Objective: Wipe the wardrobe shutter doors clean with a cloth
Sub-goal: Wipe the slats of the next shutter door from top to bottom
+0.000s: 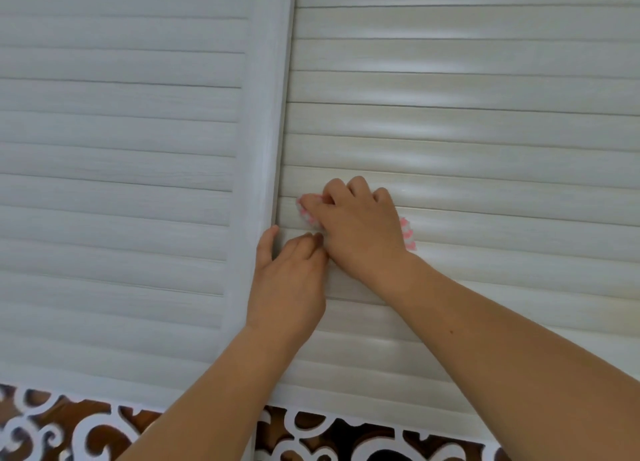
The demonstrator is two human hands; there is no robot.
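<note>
Two white slatted wardrobe shutter doors fill the view: the left door (pixel 121 148) in front, the right door (pixel 467 114) set behind it. My right hand (pixel 360 221) grips a pink and white cloth (pixel 306 214) with curled fingers and presses it on a slat of the right door, close to the left door's frame. A bit of the cloth also shows by my right wrist. My left hand (pixel 291 273) sits just below, its thumb on the edge of the left door's frame (pixel 263 148) and its curled fingers against the right door's slats.
Below the doors runs a white scroll-cut fretwork panel (pixel 329 433) over a dark brown backing. The left door's frame overlaps the right door along a vertical edge.
</note>
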